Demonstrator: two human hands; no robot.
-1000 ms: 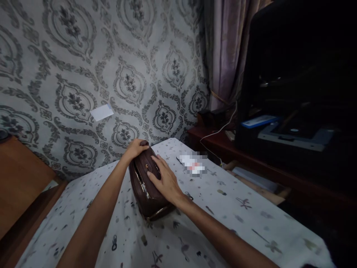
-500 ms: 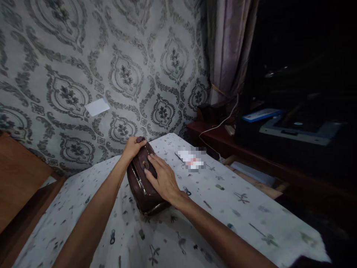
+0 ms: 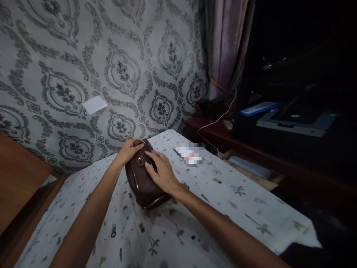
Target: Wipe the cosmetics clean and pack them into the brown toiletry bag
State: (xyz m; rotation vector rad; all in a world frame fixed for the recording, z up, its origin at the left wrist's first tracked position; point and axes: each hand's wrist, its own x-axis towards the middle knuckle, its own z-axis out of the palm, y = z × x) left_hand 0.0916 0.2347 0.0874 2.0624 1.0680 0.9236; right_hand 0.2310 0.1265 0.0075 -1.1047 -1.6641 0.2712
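A dark brown leather bag [image 3: 141, 178] with gold-coloured zips and a small round gold stud stands on the patterned cloth. At its far end my left hand [image 3: 128, 150] is closed around the top edge, with the thumb over the upper side. My right hand [image 3: 163, 173] lies on the bag's right side, thumb and index finger apart near the tab with the stud. Some of its other fingers are hidden behind the index finger. Right of the bag lies a phone [image 3: 189, 154], its screen blurred out by pixelation.
The white printed cloth [image 3: 223, 208] covers the surface under the bag. A wooden board [image 3: 22, 175] stands at the left. On the right are a dark red shelf [image 3: 214, 130], a white cable [image 3: 216, 121] and an open drawer [image 3: 251, 169]. A curtain [image 3: 227, 48] hangs behind.
My right hand's fingers have drawn back to the right, so the stud and its tab now show fully. The bag has turned slightly; my left hand keeps its hold. The view has shifted slightly.
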